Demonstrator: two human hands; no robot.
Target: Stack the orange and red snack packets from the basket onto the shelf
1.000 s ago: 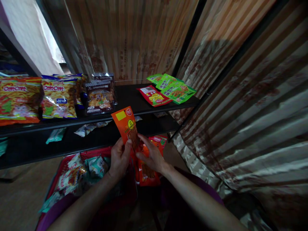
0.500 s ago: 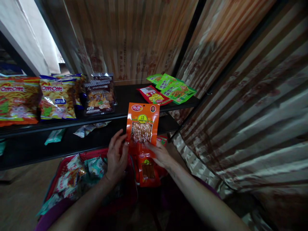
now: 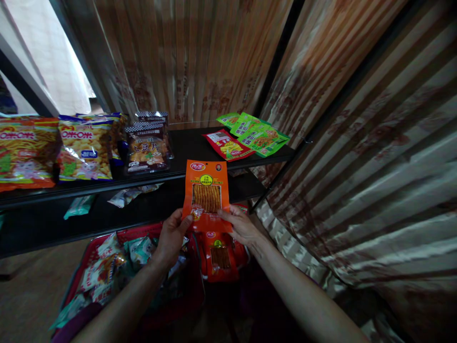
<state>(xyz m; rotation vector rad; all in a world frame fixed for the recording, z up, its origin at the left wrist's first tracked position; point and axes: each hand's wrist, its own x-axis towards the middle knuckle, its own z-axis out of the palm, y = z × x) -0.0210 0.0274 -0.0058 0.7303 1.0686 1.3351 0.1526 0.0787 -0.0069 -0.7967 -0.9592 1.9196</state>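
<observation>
An orange snack packet with a clear window showing brown strips is held up in front of me. My left hand pinches its lower left edge, thumb on the front. On the lower right edge, my right hand grips the same packet, thumb also in front. Below it lies another orange packet of the same look, partly covered by the held one. A red basket with small wrapped snacks stands under my left forearm.
A black shelf runs across ahead. On it are yellow snack bags, brown chip packs, a red packet and green packets. A lower shelf holds a few small packs. Pleated curtains hang behind and at right.
My left hand, its fingers loosely beside the packet before, now grips the packet's left edge. The packet has come slightly lower and its window shows less glare.
</observation>
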